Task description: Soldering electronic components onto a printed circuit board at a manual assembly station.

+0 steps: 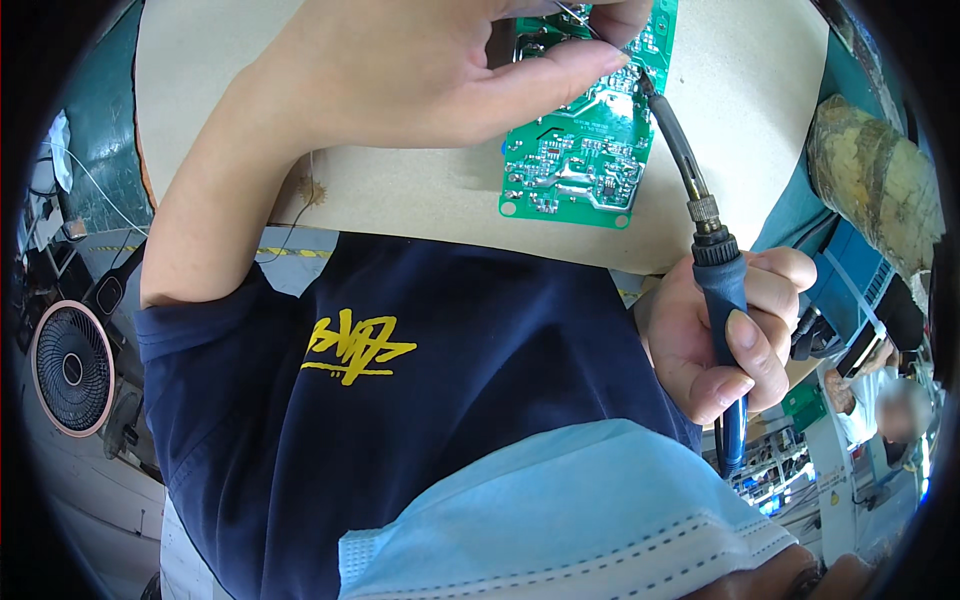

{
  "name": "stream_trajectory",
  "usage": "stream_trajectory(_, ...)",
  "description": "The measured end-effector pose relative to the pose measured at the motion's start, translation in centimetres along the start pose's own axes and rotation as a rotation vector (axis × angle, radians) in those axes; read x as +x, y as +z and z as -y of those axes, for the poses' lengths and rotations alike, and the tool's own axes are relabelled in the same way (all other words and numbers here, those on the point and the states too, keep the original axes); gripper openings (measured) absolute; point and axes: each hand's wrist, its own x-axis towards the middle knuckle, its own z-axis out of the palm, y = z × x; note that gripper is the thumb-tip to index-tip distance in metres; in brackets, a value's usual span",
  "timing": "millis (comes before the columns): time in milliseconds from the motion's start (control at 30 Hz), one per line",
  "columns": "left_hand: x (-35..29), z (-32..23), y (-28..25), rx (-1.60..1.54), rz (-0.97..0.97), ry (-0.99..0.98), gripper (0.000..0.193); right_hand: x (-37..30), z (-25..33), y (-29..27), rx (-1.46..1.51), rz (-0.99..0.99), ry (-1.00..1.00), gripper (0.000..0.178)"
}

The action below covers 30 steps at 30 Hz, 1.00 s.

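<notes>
A green circuit board (560, 209), dotted with small components and shiny solder, lies on the tan sheet (400, 195) at the top middle. My left hand (400, 85) reaches over the board from the left, its thumb and finger closed in a pinch on a thin silvery solder wire (572, 13); some fingers are cut off by the upper edge. My right hand (680, 335) grips the dark blue handle of a soldering iron (720, 290). The iron points up and left, and its tip meets the board beside my left thumb; whether it touches cannot be made out.
To the right stand a yellowish wrapped bundle (870, 175) and a blue box (845, 280). A round fan (73, 368) is at the left. A person (870, 410) sits farther off on the right. A brown tuft (312, 192) lies near the sheet's front edge.
</notes>
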Motion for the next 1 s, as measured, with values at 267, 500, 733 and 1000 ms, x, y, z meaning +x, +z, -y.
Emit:
stream_trajectory(267, 0.42, -0.68, -0.41, -0.017, 0.018, -0.035, 0.012, 0.02, 0.09, 0.09, 0.002, -0.007, 0.011, 0.032)
stream_trajectory(500, 0.75, -0.50, -0.43, 0.034, 0.030, 0.086, 0.013, 0.02, -0.04, -0.18, 0.006, 0.018, 0.005, 0.032)
stream_trajectory(733, 0.32, -0.48, -0.04, -0.040, -0.013, -0.036, 0.012, -0.02, 0.05, 0.13, 0.020, 0.000, 0.022, 0.032)
stream_trajectory(1000, 0.21, -0.29, -0.26, -0.002, 0.017, -0.031, 0.012, -0.09, 0.00, -0.37, 0.048, -0.009, 0.009, 0.033)
